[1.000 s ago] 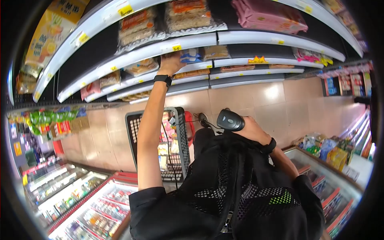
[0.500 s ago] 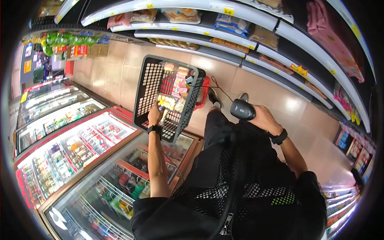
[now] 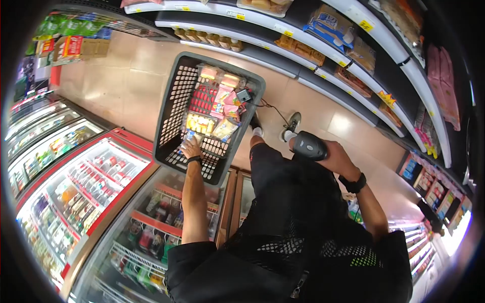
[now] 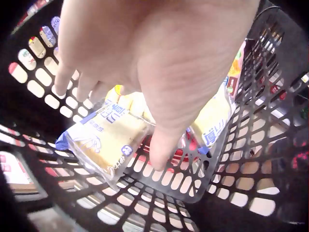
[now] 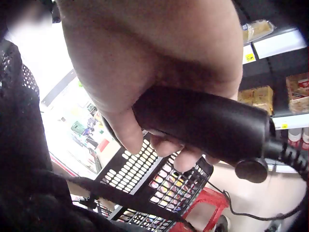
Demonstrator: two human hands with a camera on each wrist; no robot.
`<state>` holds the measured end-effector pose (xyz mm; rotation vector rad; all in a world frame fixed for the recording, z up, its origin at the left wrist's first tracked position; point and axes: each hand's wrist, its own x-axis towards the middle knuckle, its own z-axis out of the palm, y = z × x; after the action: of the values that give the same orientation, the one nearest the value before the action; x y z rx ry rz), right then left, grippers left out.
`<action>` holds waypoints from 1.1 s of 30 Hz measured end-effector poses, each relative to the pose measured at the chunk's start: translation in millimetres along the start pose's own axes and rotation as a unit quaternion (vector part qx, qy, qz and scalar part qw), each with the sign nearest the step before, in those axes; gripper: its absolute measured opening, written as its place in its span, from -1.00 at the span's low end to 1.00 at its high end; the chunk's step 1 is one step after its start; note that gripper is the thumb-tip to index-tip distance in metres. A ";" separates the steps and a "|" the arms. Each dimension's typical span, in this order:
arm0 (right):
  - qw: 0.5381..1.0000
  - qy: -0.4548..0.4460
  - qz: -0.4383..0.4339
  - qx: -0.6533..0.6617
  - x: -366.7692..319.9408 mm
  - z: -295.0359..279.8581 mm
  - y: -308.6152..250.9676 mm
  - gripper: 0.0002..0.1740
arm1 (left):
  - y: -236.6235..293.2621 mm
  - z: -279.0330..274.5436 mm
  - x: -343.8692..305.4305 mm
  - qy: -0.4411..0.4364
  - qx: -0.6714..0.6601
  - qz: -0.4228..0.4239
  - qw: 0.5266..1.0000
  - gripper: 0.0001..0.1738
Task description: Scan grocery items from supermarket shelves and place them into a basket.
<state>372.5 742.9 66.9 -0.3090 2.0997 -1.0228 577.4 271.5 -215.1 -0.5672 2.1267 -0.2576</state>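
Observation:
In the head view my left hand [image 3: 191,147] is inside the dark shopping basket [image 3: 222,64], over its near end. The left wrist view has the thumb spread straight, away from the fingers, above a clear bag of sliced bread [image 4: 106,137] with blue print. That bag lies tilted in the basket. A second bread bag [image 4: 212,121] lies to the right of the thumb, partly covered by the hand. Beside them are a pack of yellow rolls [image 3: 200,122] and pink packets [image 3: 222,98]. My right hand [image 3: 337,159] grips a black barcode scanner [image 3: 309,146] by its handle, in front of my body.
A red stool [image 5: 205,208] shows under the basket. Shelves [image 3: 273,22] of packaged bread curve along the far side and right. Glass-topped freezers [image 3: 151,217] stand at the near left. The scanner's cord [image 5: 241,212] loops toward the basket; a small dark device [image 3: 243,96] sits at its rim.
My left hand has come from the shelf down into the basket, bringing a bread bag, and its fingers now spread over it. The view has turned toward the basket. The right hand keeps holding the scanner.

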 end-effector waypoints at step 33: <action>0.989 -0.011 -0.134 0.060 34.3 55.5 -113.0 -0.53 | 6.4 -219.3 -114.0 -0.318 -0.820 0.253 0.404 -0.37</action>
<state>377.5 620.6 112.3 -0.5521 2.0029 -1.2899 453.5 326.9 -8.4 -0.7298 0.9286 2.2598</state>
